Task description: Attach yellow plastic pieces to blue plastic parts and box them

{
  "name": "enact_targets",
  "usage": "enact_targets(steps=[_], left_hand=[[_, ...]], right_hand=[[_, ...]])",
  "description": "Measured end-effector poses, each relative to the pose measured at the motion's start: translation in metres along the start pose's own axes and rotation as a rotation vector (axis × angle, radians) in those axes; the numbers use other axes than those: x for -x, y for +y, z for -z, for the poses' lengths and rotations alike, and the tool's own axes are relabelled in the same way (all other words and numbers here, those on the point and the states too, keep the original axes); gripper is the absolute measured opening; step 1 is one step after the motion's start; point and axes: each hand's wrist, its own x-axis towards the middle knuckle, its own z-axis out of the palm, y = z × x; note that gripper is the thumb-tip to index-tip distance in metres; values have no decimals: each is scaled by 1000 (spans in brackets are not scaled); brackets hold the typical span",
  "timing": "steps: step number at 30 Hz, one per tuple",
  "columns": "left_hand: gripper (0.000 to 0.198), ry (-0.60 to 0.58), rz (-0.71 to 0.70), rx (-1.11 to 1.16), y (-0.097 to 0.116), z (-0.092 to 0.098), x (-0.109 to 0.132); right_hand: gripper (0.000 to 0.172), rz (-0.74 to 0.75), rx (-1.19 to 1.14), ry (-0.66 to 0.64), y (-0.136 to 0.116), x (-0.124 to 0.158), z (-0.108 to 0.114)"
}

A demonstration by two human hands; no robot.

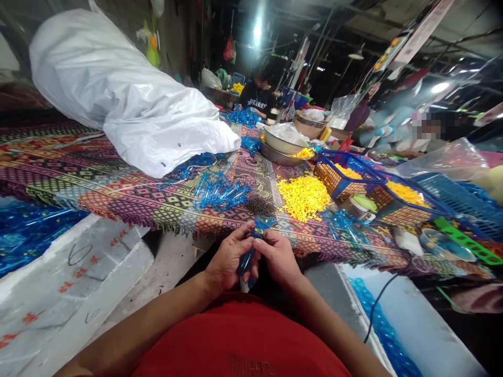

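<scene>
Left hand [227,259] and right hand [277,256] both grip a blue plastic piece [246,262] near the cloth-covered bench [129,204]; yellow plastic pieces [302,198] lie heaped beyond.

The near blue plastic piece [246,262] is glossy and translucent. The patterned cloth [129,196] is matt and rough-woven with a frayed edge. The far-left sack [126,99] is smooth, faintly sheeny white plastic, the yellow plastic pieces [302,198] look matt, and the far metal bowl [273,155] has a dull shine.

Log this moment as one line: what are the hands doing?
left hand: holds blue plastic piece | right hand: also grips it | nearby: yellow plastic pieces, woven tablecloth
</scene>
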Motion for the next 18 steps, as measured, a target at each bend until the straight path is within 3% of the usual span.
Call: enact_targets(steps=[4, 11, 15, 18], left_hand=[[56, -62, 38, 50, 0, 0, 0], [23, -44, 202, -10, 0, 4, 10], [23, -96, 339, 9, 0, 6, 11], [25, -87, 301, -52, -1, 3, 13]], right_hand=[[20, -38, -148, -47, 0, 0, 2], [21, 123, -125, 221, -16, -7, 11], [22, 89, -142, 215, -16, -8, 11], [23, 86, -148, 224, -15, -8, 12]])
